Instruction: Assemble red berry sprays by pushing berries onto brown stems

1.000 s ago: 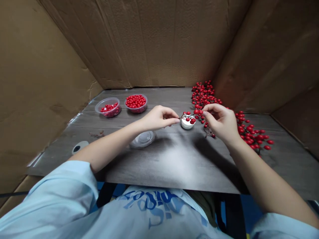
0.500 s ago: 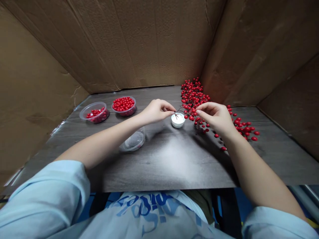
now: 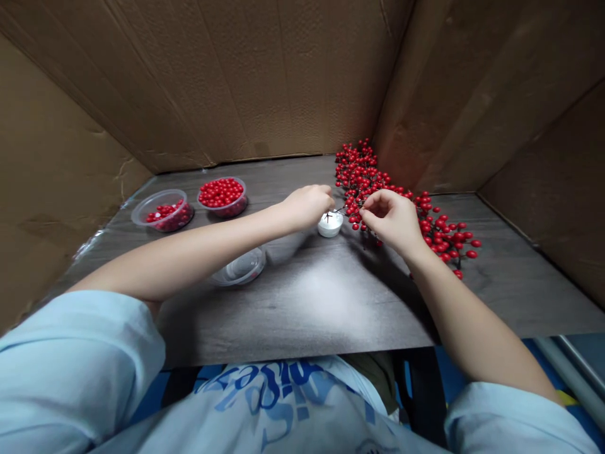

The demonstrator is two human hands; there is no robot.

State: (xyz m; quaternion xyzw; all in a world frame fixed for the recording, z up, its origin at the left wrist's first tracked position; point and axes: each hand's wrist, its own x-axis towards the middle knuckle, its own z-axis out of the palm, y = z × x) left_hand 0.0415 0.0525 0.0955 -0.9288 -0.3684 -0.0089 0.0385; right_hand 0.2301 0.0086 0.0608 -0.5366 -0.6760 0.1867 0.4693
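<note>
My left hand (image 3: pixel 307 207) is bunched at the left rim of a small white cup (image 3: pixel 329 224) filled with something white. A dark twig (image 3: pixel 328 217) sticks up from that filling. My right hand (image 3: pixel 390 221) pinches a thin stem (image 3: pixel 347 209) that runs towards the twig, right beside a heap of red berry sprays (image 3: pixel 359 176). More of these sprays (image 3: pixel 444 236) trail off to the right. Whether my left fingers hold anything is hidden behind them.
Two clear plastic tubs of loose red berries (image 3: pixel 163 211) (image 3: pixel 222 196) stand at the back left of the dark wood-grain table (image 3: pixel 307 302). A clear plastic lid (image 3: pixel 241 268) lies beneath my left forearm. Cardboard walls (image 3: pixel 265 75) enclose the back and sides.
My left hand has come closer to the cup, and the berries seen above the cup a second ago no longer sit there. The whole view has drifted left and up.
</note>
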